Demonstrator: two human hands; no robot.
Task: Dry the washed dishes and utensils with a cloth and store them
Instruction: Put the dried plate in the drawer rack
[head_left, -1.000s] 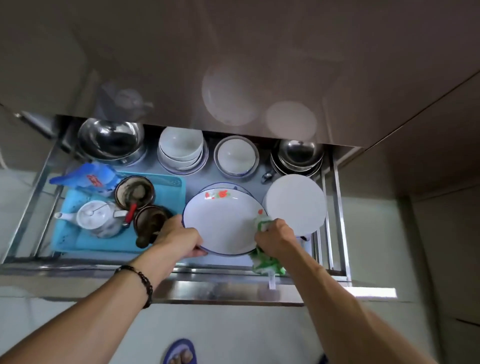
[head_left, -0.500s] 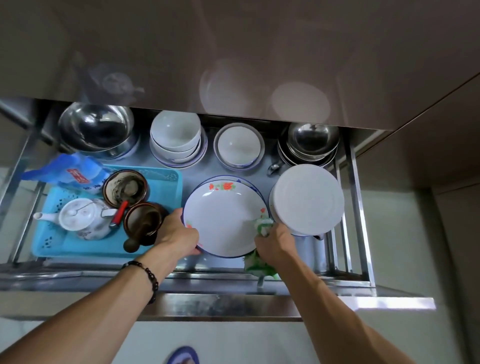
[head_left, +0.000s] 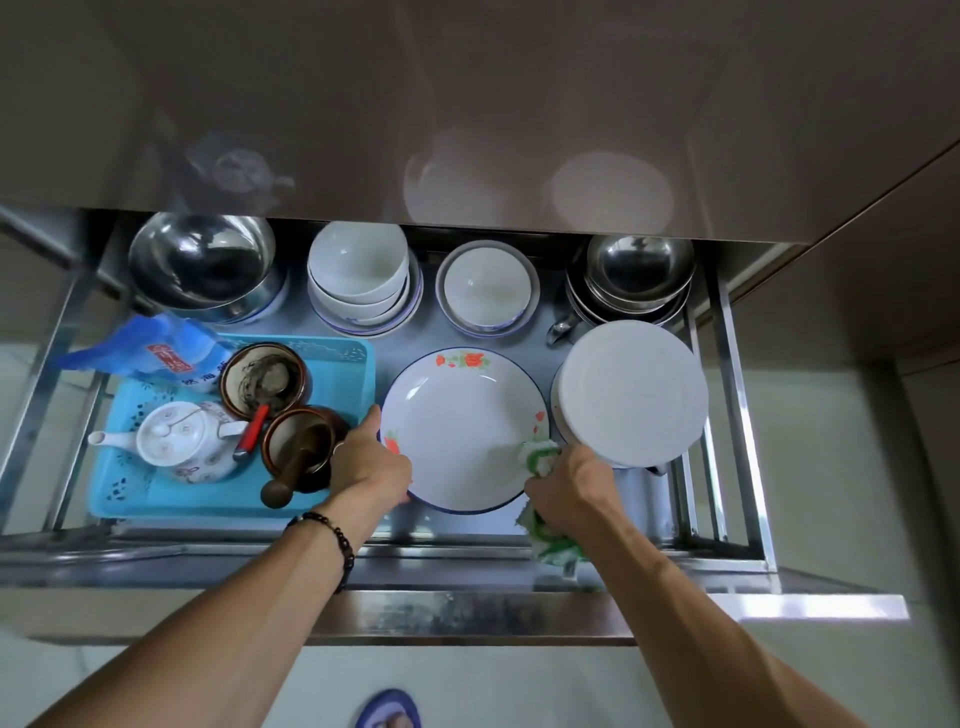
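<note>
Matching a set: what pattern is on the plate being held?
White plate with a thin blue rim and red-orange flowers, seen in the head view.

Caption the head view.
Both hands set a flowered plate into the drawer, right gripping a cloth.

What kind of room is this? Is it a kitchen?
Most likely a kitchen. A pull-out steel drawer holds stacked white bowls, steel bowls and a teapot, and both hands are setting a flowered plate inside.

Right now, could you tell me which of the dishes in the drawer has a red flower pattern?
The wide plate between both hands: red flowers and a blue line mark its rim. The plate stack beside it is plain white.
</note>
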